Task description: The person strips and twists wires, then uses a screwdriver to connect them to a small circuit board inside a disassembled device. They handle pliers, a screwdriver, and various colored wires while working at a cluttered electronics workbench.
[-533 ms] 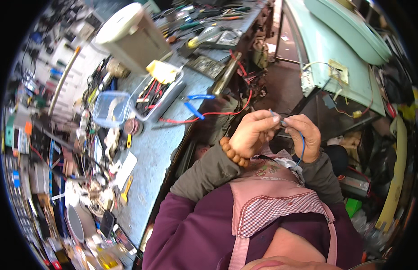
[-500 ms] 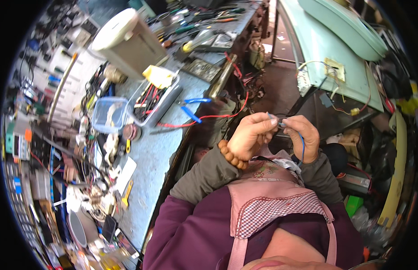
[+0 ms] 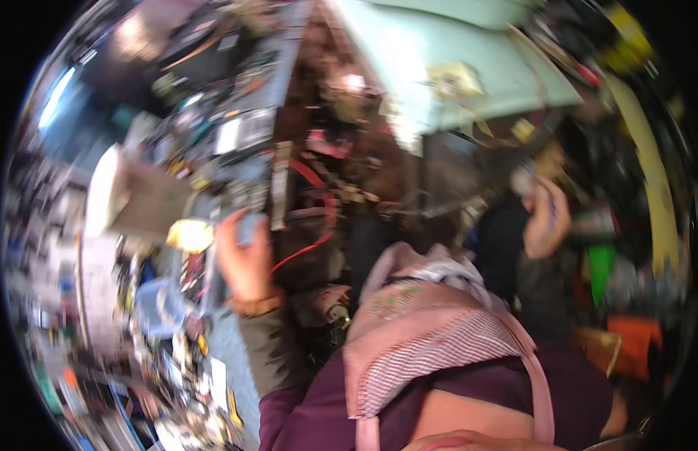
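one blue bench (image 3: 240, 353) down the left side. two hands, both blurry: left hand (image 3: 243, 259) left of center, can't tell if it's gripping anything; right hand (image 3: 546, 218) right of center, fingers curled on one blue wire (image 3: 532, 173), long axis slanting, tip pointing up-left.

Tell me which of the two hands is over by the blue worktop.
The left hand: it is at the edge of the blue worktop. The right hand is well apart from it, out to the right, with a thin blue wire.
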`<state>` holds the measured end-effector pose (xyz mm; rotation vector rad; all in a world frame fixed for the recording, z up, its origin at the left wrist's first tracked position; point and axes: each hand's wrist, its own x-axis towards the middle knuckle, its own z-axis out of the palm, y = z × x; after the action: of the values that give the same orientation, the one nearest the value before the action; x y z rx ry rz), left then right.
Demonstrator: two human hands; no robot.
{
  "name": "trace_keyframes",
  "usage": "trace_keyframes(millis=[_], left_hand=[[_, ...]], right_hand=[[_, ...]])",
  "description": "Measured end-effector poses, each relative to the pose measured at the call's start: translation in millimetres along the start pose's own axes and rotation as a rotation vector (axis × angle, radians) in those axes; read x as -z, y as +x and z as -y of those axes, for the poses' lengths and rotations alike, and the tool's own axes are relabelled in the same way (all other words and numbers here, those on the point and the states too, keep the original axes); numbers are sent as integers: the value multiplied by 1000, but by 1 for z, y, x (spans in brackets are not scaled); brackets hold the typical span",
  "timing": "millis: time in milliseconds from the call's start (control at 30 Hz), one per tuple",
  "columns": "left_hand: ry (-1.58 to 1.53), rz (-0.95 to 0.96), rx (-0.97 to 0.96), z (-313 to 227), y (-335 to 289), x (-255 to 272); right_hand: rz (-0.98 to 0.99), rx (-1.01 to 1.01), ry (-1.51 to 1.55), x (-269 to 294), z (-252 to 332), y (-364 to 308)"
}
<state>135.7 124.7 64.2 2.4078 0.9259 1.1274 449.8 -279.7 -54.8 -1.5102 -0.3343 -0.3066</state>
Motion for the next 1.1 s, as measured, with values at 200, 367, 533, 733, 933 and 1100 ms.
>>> trace_keyframes(millis=[200, 367, 533, 733, 933, 1100], left_hand=[[431, 147, 37, 72, -11, 23], [594, 288, 42, 77, -18, 4], [596, 169, 110, 91, -33, -1], [457, 71, 359, 97, -17, -6], [506, 19, 360, 91, -11, -29], [716, 67, 145, 78, 13, -65]], right_hand=[[-58, -16, -90, 6, -27, 5], [-143, 128, -211, 16, -26, -1], [-205, 45, -83, 27, -30, -2], [-119, 147, 36, 26, -36, -3], [109, 240, 350, 12, -42, 8], [-49, 292, 439, -18, -51, 28]])
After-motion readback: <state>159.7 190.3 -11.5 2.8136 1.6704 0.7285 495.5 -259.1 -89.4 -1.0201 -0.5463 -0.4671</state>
